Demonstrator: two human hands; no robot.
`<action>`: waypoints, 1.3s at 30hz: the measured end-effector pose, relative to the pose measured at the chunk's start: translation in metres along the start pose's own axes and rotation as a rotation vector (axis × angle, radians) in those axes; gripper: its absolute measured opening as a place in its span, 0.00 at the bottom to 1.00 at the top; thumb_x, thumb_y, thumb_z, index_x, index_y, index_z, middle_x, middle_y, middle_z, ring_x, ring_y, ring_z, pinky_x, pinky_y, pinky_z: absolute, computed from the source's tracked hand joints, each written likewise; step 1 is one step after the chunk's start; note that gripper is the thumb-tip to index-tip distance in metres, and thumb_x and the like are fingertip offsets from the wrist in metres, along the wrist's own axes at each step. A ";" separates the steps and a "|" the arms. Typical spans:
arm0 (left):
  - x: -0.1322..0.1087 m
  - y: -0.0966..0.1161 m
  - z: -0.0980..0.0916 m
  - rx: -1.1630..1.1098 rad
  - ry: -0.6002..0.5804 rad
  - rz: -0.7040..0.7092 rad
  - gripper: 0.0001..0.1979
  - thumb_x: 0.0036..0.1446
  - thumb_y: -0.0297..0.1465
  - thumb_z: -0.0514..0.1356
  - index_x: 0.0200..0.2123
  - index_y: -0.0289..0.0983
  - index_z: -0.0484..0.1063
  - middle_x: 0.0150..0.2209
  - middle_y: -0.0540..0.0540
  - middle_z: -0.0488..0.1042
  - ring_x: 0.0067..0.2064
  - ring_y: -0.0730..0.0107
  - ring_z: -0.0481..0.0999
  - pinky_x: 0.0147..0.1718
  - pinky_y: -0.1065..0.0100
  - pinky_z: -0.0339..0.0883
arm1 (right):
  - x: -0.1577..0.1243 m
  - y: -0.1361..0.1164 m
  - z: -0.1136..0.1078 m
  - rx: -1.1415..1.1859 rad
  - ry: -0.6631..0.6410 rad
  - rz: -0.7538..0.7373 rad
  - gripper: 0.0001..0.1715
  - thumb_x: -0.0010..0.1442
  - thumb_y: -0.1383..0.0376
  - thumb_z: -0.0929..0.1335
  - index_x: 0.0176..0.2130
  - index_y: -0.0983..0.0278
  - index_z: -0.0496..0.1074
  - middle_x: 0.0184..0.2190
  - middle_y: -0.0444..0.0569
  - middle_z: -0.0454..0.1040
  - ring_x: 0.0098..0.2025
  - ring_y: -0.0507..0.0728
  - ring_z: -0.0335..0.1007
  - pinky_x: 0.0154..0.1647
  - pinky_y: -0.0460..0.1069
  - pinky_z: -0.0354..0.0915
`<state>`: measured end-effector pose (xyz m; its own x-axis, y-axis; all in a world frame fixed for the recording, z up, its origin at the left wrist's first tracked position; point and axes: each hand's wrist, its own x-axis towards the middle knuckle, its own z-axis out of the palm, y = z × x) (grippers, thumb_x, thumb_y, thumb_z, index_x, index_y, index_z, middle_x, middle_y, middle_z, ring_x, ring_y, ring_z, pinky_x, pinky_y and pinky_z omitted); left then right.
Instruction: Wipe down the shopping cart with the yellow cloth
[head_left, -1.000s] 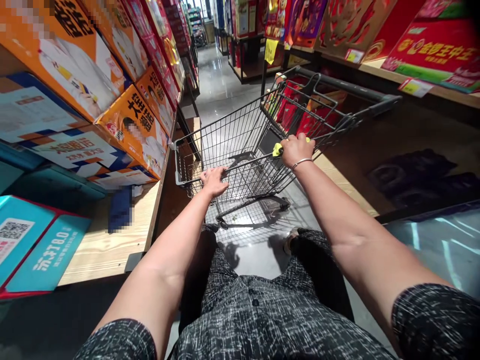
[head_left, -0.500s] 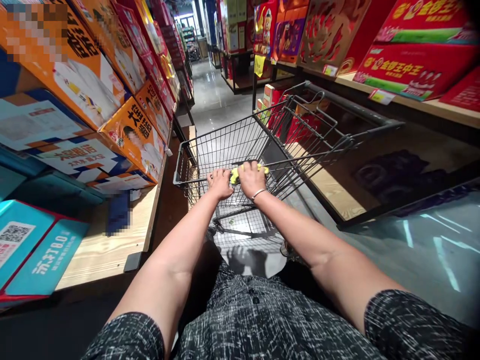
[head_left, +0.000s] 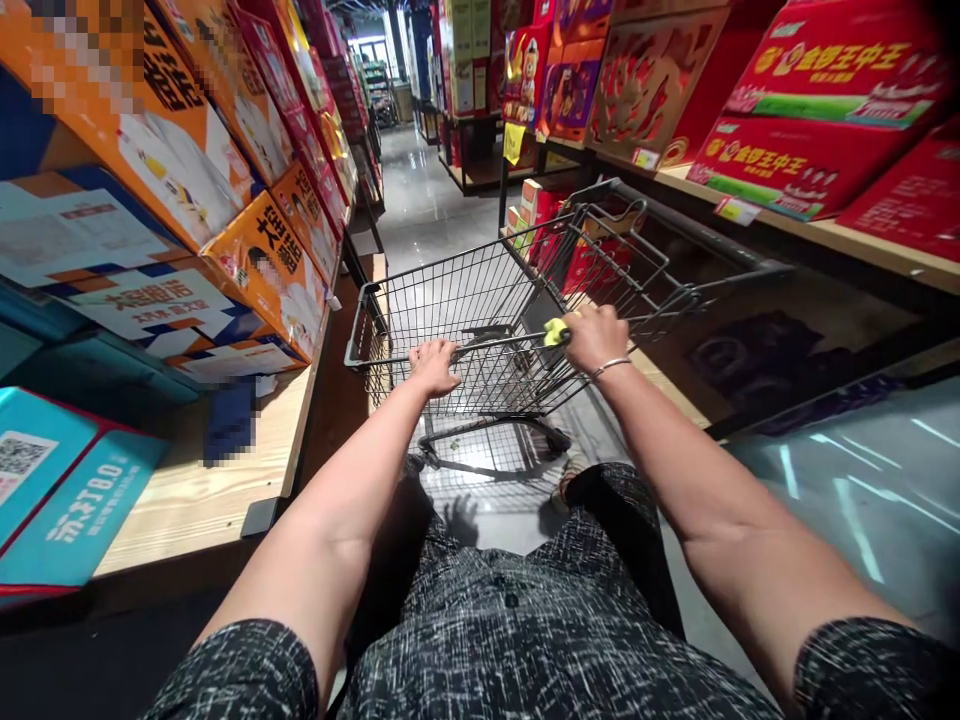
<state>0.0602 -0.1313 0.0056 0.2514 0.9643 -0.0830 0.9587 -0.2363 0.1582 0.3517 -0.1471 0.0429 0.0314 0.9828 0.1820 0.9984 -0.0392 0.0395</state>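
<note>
A black wire shopping cart (head_left: 499,343) stands side-on in front of me, its handle bar (head_left: 705,240) off to the right. My left hand (head_left: 435,368) is closed over the near top rim, left of the middle. Farther right along that rim, my right hand (head_left: 598,340) presses a bright yellow cloth (head_left: 556,331) against the bar. Most of the cloth is covered by the fingers. A thin bracelet (head_left: 611,367) circles the right wrist. Nothing that I can make out lies in the basket.
Orange boxes (head_left: 277,275) are stacked on the left shelf, with a turquoise box (head_left: 112,500) closer to me. Red boxes (head_left: 795,160) line the right shelf. The shelf edge (head_left: 259,517) comes close to my left arm. A grey tiled aisle (head_left: 420,180) runs ahead.
My right hand has slid right along the cart's rim with the yellow cloth, away from the left hand. The left hand stays on the rim. My right leg shows more now.
</note>
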 end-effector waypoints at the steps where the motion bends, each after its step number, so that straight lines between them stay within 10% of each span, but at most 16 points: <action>1: 0.000 0.004 0.000 0.003 0.004 -0.002 0.32 0.56 0.35 0.61 0.64 0.42 0.63 0.68 0.40 0.60 0.70 0.46 0.54 0.68 0.44 0.45 | 0.000 0.010 -0.001 -0.007 0.004 0.061 0.20 0.66 0.67 0.62 0.54 0.60 0.75 0.55 0.58 0.70 0.55 0.66 0.58 0.46 0.56 0.57; 6: 0.003 0.038 0.006 -0.028 0.035 0.100 0.40 0.57 0.37 0.61 0.71 0.41 0.53 0.72 0.40 0.54 0.74 0.48 0.44 0.71 0.43 0.32 | -0.009 -0.013 0.008 0.003 0.083 0.149 0.24 0.68 0.68 0.58 0.58 0.62 0.71 0.56 0.61 0.67 0.57 0.68 0.57 0.49 0.59 0.57; 13: 0.005 0.043 0.015 -0.038 0.094 0.121 0.38 0.55 0.35 0.63 0.69 0.46 0.57 0.68 0.42 0.60 0.68 0.50 0.57 0.67 0.48 0.46 | -0.020 -0.088 0.016 0.043 0.065 -0.236 0.28 0.69 0.68 0.56 0.64 0.55 0.66 0.56 0.57 0.69 0.56 0.67 0.58 0.46 0.56 0.58; 28: 0.022 0.034 0.008 -0.172 0.062 0.071 0.27 0.58 0.33 0.60 0.62 0.49 0.65 0.60 0.46 0.69 0.64 0.50 0.61 0.65 0.50 0.47 | 0.009 0.079 0.002 0.020 0.107 0.123 0.26 0.61 0.67 0.62 0.57 0.60 0.74 0.57 0.59 0.67 0.55 0.67 0.56 0.48 0.59 0.60; 34: 0.026 0.026 -0.004 -0.149 -0.006 0.080 0.30 0.59 0.37 0.61 0.65 0.49 0.63 0.62 0.45 0.67 0.65 0.49 0.60 0.65 0.49 0.47 | -0.001 0.029 0.036 0.094 0.265 0.224 0.33 0.65 0.68 0.58 0.66 0.57 0.65 0.63 0.59 0.62 0.60 0.68 0.52 0.51 0.60 0.59; 39: 0.031 0.016 -0.010 -0.111 -0.047 0.104 0.35 0.58 0.40 0.63 0.68 0.53 0.60 0.63 0.46 0.66 0.64 0.47 0.61 0.64 0.48 0.49 | -0.004 -0.039 0.048 0.124 0.213 0.018 0.35 0.63 0.70 0.60 0.67 0.56 0.65 0.65 0.58 0.61 0.63 0.68 0.49 0.55 0.60 0.57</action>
<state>0.0821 -0.1044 0.0153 0.3570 0.9281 -0.1056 0.9073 -0.3176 0.2755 0.3145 -0.1411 -0.0070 0.0514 0.9213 0.3854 0.9963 -0.0206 -0.0838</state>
